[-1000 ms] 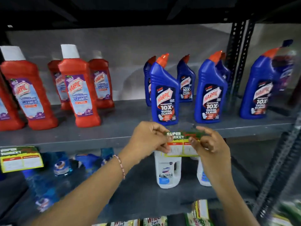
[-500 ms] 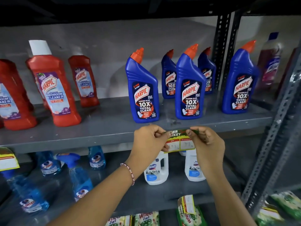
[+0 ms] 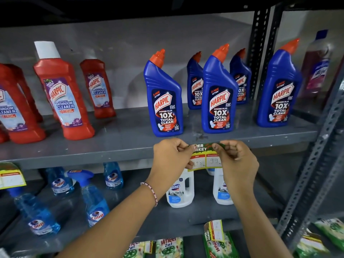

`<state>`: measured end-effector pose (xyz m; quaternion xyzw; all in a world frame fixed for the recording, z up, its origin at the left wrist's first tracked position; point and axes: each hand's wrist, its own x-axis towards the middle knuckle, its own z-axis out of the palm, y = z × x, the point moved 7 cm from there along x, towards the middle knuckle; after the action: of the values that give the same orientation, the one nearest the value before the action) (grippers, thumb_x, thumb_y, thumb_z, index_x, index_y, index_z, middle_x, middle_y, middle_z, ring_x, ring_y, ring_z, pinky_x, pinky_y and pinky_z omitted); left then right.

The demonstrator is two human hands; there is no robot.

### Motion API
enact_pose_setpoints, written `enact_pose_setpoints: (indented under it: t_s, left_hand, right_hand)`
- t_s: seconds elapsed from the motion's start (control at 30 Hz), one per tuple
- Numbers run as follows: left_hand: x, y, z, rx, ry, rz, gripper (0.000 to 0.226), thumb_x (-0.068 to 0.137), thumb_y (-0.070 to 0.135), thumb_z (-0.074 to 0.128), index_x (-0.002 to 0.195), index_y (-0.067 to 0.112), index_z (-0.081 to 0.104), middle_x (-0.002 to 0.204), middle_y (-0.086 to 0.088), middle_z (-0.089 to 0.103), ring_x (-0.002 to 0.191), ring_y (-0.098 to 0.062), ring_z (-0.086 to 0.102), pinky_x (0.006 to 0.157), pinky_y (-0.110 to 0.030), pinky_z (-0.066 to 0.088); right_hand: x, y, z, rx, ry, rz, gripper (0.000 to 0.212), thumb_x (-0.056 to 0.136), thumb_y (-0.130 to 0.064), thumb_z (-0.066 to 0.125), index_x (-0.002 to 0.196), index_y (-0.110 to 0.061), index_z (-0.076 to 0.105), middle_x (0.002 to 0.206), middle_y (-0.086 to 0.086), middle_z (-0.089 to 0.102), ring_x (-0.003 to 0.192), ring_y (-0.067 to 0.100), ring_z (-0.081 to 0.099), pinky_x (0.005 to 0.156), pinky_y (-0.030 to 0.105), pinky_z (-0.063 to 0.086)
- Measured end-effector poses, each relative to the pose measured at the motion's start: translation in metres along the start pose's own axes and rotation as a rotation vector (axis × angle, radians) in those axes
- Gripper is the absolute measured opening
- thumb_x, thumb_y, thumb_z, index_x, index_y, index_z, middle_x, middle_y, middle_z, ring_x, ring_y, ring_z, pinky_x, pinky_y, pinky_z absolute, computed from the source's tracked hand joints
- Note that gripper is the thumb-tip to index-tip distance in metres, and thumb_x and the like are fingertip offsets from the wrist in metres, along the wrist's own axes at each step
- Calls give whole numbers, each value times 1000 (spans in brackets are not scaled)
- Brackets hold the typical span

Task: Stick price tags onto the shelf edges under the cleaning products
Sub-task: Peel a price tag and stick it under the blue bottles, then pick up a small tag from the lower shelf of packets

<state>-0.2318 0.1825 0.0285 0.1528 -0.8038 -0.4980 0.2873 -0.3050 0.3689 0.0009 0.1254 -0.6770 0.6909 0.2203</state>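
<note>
A green and yellow price tag (image 3: 203,157) is held flat against the front edge of the grey shelf (image 3: 93,157), below the blue Harpic toilet-cleaner bottles (image 3: 163,101). My left hand (image 3: 170,161) pinches the tag's left end and my right hand (image 3: 236,161) pinches its right end, thumbs on its green top strip. The tag's lower half, with two white price boxes, hangs below the shelf edge. A second tag (image 3: 10,175) is stuck on the same edge at the far left, under the red Harpic bathroom-cleaner bottles (image 3: 63,94).
Blue Colin spray bottles (image 3: 93,200) and white Domex bottles (image 3: 179,190) stand on the shelf below. Another tag (image 3: 214,230) sits on the lower shelf edge above green Wheel packets (image 3: 167,246). Perforated metal uprights (image 3: 314,164) rise at the right.
The view has shifted right and closer, so the bottles slid left in frame. Both hands stayed on the tag and raised it slightly against the shelf edge.
</note>
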Motion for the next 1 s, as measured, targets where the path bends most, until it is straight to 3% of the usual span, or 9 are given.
enact_pose_setpoints:
  t_s: [0.13, 0.3, 0.4, 0.53, 0.67, 0.8, 0.87, 0.93, 1.0]
  left_hand:
    - [1, 0, -3, 93, 15, 6, 37, 85, 34, 76, 61, 8, 64, 51, -3, 71, 40, -14, 69, 42, -22, 57]
    - [-1, -12, -9, 15, 34, -54, 51, 83, 39, 76, 67, -8, 61, 51, -8, 69, 35, -20, 66, 38, -28, 55]
    - [-9, -26, -9, -46, 48, -46, 51, 86, 39, 72, 67, -8, 63, 50, -8, 68, 34, -22, 65, 36, -26, 52]
    - [-29, -76, 5, -174, -2, -148, 47, 88, 38, 72, 59, 2, 66, 49, -14, 66, 34, -24, 62, 35, -22, 47]
    - [-69, -165, 51, -180, -216, -462, 38, 89, 31, 72, 64, 3, 67, 49, -8, 66, 36, -21, 63, 36, -25, 51]
    - [-132, -256, 109, -279, -396, -876, 19, 94, 6, 63, 75, 5, 63, 50, -2, 67, 35, -14, 60, 39, -24, 53]
    - [-152, -288, 132, -293, -408, -995, 13, 95, 3, 61, 82, 5, 62, 59, -4, 68, 40, -15, 60, 43, -25, 54]
    - [-159, -309, 152, -242, -390, -1042, 3, 97, 5, 60, 97, 7, 62, 73, -7, 65, 50, -15, 59, 45, -23, 54]
    - [-161, -319, 172, -287, -360, -1065, 8, 97, 8, 60, 100, 15, 59, 86, -5, 64, 61, -15, 58, 48, -22, 53]
  right_hand:
    - [2, -1, -1, -27, 41, -12, 20, 79, -26, 80, 94, -19, 70, 86, -7, 71, 75, 1, 66, 62, 2, 47]
    - [6, 1, -10, 50, 117, -13, 21, 76, -24, 83, 89, -15, 68, 86, 2, 68, 68, 6, 60, 57, 5, 46]
    - [7, 9, -18, 58, 109, -36, 14, 80, -26, 79, 85, -19, 68, 82, -2, 71, 71, 6, 65, 66, 15, 52]
    - [0, 47, -34, 55, 65, -31, 7, 84, -26, 75, 85, -29, 69, 78, -12, 71, 68, 0, 64, 63, 10, 49]
    - [-24, 132, -43, -101, -175, 162, 24, 85, -15, 74, 78, -38, 69, 86, -6, 74, 79, 6, 69, 74, 28, 54]
    - [-63, 200, -32, -430, -470, 206, 26, 80, -7, 77, 73, -32, 72, 82, -3, 73, 76, 17, 70, 72, 31, 56]
    - [-80, 223, -15, -555, -652, 184, 16, 79, -12, 79, 91, -22, 77, 95, 0, 73, 79, 18, 65, 81, 37, 55]
    - [-92, 238, 3, -708, -816, 116, 28, 82, -24, 76, 111, -24, 74, 115, 1, 71, 100, 20, 61, 93, 42, 49]
    - [-101, 248, 14, -747, -915, 76, 29, 86, -25, 71, 115, -24, 72, 123, 0, 69, 117, 24, 57, 99, 46, 45]
